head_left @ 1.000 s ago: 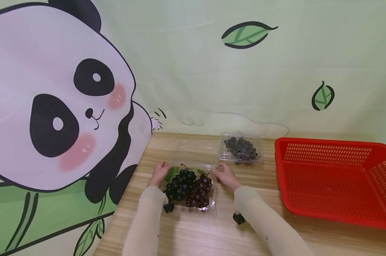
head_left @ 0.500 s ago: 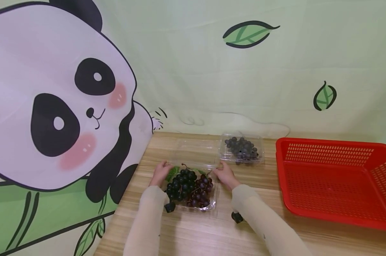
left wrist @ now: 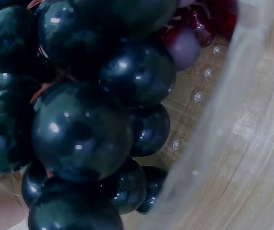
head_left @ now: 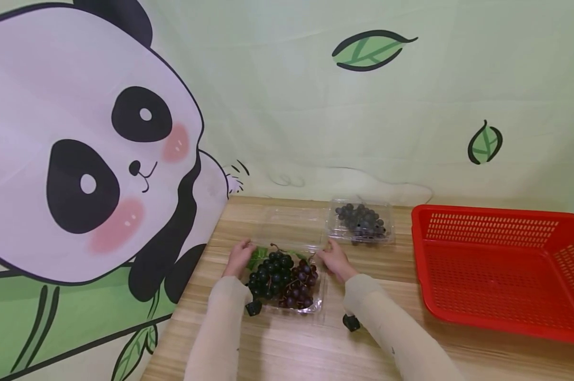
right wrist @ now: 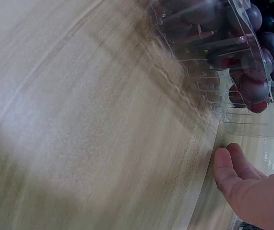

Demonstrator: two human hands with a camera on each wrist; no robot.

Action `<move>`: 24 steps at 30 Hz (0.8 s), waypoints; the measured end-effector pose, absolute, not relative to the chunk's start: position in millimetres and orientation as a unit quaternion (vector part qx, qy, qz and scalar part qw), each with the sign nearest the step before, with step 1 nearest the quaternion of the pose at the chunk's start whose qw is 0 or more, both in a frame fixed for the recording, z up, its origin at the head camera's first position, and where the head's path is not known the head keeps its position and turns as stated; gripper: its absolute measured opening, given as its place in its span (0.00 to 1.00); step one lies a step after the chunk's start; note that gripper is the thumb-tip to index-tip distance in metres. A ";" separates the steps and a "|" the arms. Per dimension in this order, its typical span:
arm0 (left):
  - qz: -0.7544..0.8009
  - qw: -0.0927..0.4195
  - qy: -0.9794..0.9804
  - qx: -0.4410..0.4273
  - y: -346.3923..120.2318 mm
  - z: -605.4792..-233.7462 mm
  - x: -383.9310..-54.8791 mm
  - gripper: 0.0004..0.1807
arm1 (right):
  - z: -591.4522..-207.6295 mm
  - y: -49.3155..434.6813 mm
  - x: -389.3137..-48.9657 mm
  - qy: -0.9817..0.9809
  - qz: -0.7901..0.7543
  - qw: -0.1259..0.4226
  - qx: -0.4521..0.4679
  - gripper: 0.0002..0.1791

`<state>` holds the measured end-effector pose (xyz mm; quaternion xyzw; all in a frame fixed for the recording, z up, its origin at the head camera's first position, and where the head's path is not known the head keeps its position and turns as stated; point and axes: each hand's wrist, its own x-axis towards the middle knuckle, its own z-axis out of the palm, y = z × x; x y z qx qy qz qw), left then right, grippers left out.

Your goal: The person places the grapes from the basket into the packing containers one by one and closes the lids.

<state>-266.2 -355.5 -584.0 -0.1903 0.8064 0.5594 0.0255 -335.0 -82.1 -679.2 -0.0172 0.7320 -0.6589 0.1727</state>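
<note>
A clear plastic clamshell box [head_left: 317, 305] lies unfolded, its transparent lid [head_left: 289, 228] spread toward the wall. Inside are a bunch of dark green-black grapes [head_left: 271, 274] and a smaller bunch of reddish-purple grapes [head_left: 300, 286], with green leaves [head_left: 257, 257] at the back. At the box's back left corner is my left hand [head_left: 239, 257]; its grip is hidden there, with only a blurred bit of finger [left wrist: 1, 206] in the left wrist view. My right hand [head_left: 338, 262] is by the back right corner. Its loosely bent fingers [right wrist: 229, 165] stay off the box wall in the right wrist view.
Behind the right hand, a second clear box [head_left: 386, 233] contains a bunch of dark grapes [head_left: 360, 219]. A large red perforated basket [head_left: 417, 264] stands on the right side of the wooden table [head_left: 287, 349]. A panda-print cloth [head_left: 287, 106] hangs behind.
The view shifts very slightly. Both hands keep their places at the box's back corners, with the right forearm drawn a little to the left. The grapes and boxes stay put.
</note>
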 end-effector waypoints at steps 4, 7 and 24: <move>0.545 0.049 0.806 -0.226 -326.7 -529.5 -241.9 0.28 | -651.5 -83.0 -322.8 0.746 -0.645 0.166 0.000 0.42; 0.547 0.045 0.807 -0.219 -321.0 -518.3 -234.7 0.28 | -627.0 -81.7 -311.2 0.756 -0.636 0.153 0.002 0.41; 0.555 0.049 0.799 -0.226 -320.8 -520.5 -234.1 0.28 | -539.8 -81.9 -258.8 0.790 -0.595 0.152 -0.006 0.38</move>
